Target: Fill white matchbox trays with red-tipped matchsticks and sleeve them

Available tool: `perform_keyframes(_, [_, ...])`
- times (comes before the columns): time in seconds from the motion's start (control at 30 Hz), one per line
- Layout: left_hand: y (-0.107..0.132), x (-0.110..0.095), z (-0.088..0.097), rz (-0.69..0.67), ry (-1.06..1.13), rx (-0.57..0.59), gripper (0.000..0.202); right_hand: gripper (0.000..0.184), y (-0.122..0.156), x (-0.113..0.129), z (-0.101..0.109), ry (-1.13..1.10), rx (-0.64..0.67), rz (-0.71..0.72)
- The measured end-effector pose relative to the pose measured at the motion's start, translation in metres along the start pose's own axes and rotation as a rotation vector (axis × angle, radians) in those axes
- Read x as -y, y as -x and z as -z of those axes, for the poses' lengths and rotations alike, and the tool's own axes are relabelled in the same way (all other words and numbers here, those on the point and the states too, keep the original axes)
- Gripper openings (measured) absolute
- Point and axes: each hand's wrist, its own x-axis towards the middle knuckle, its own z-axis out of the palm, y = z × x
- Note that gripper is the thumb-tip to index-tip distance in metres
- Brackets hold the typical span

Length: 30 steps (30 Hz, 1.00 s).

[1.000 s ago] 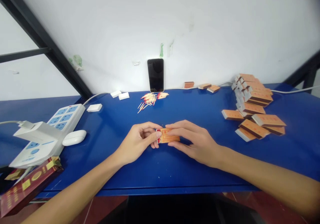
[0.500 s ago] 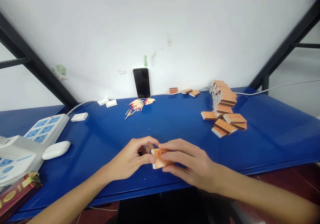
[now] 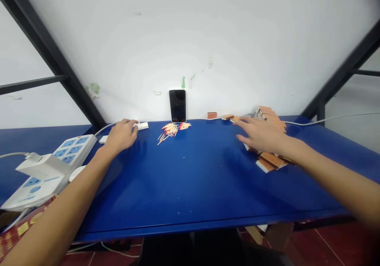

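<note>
My left hand [image 3: 122, 133] is at the back left of the blue table, its fingers bent over a small white matchbox tray [image 3: 136, 124], which they partly hide. Another white tray [image 3: 143, 126] lies just right of it, and a third tray [image 3: 103, 139] shows partly behind my wrist. My right hand [image 3: 259, 133] is over the heap of orange matchboxes [image 3: 270, 117], palm down with fingers spread and nothing visible between them. It covers part of the heap. Loose matchboxes [image 3: 270, 162] show below my right wrist.
A phone [image 3: 178, 106] leans on the wall behind loose matches [image 3: 170, 130]. Several single matchboxes [image 3: 211, 115] lie along the wall. White power strips [image 3: 73, 151] with a plugged-in charger [image 3: 43, 166] stand on the left, beside a red box [image 3: 29, 222].
My hands have parted. The matchbox they held at the front is no longer in them. My left hand has gone to the trays, my right to the matchbox heap. The view has shifted slightly.
</note>
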Motion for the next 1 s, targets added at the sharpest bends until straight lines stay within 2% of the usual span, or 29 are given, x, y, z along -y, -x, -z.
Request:
perform_keyframes(0.07, [-0.008,0.003,-0.007,0.086,-0.043,0.034,0.051,0.05,-0.037,0.002,-0.006,-0.019,0.085,-0.042])
perform_keyframes(0.17, [-0.012,0.0,-0.02,0.099,-0.036,0.118,0.053,0.057,-0.088,-0.001,-0.025,-0.017,0.2,-0.286])
perform_keyframes(0.23, [-0.011,-0.002,-0.029,0.094,-0.026,0.143,0.052,0.058,-0.112,-0.008,-0.04,-0.066,0.268,-0.416])
perform_keyframes(0.3, [-0.009,-0.003,-0.034,0.091,-0.018,0.151,0.05,0.058,-0.125,-0.015,-0.054,-0.108,0.336,-0.402])
perform_keyframes(0.4, [-0.006,-0.005,-0.034,0.076,-0.017,0.142,0.048,0.052,-0.13,-0.019,-0.067,-0.116,0.355,-0.326])
perform_keyframes(0.57, [0.0,-0.015,-0.026,0.048,-0.039,0.107,0.042,0.051,-0.112,-0.004,-0.064,-0.096,0.318,-0.241])
perform_keyframes(0.7, [0.015,-0.027,-0.016,-0.005,-0.059,0.149,0.036,0.048,-0.071,0.031,-0.05,-0.06,0.242,-0.089])
perform_keyframes(0.87, [0.062,-0.041,0.004,-0.078,-0.114,0.158,0.034,0.046,-0.017,0.073,-0.03,0.067,0.071,0.055])
perform_keyframes(1.0, [0.101,-0.051,0.017,-0.116,-0.102,0.104,0.03,0.039,-0.005,0.093,-0.01,0.152,-0.159,0.21])
